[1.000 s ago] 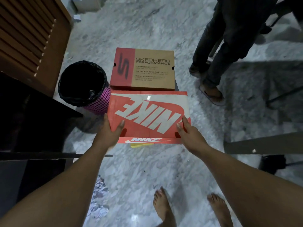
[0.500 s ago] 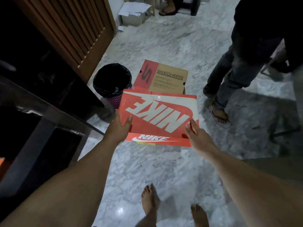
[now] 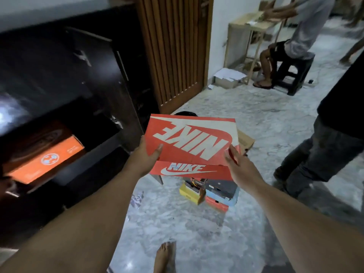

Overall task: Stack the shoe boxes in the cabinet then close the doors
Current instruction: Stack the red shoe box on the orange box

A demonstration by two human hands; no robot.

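Both hands, left [image 3: 146,154] and right [image 3: 239,168], clamp Nike box [image 3: 191,142] midair, centre; cabinet [image 3: 78,95] at 9 o'clock holds orange box [image 3: 49,158]; best swing left, level, seat squarely on top.

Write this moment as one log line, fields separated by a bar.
phase: carry | object: red cardboard Nike shoe box | left hand: grips left end | right hand: holds right end | target: dark cabinet, door open

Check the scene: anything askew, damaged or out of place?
Nothing looks damaged. The red Nike box, held by the left hand and right hand, tilts slightly. Crumpled paper litters the floor beside the cabinet.
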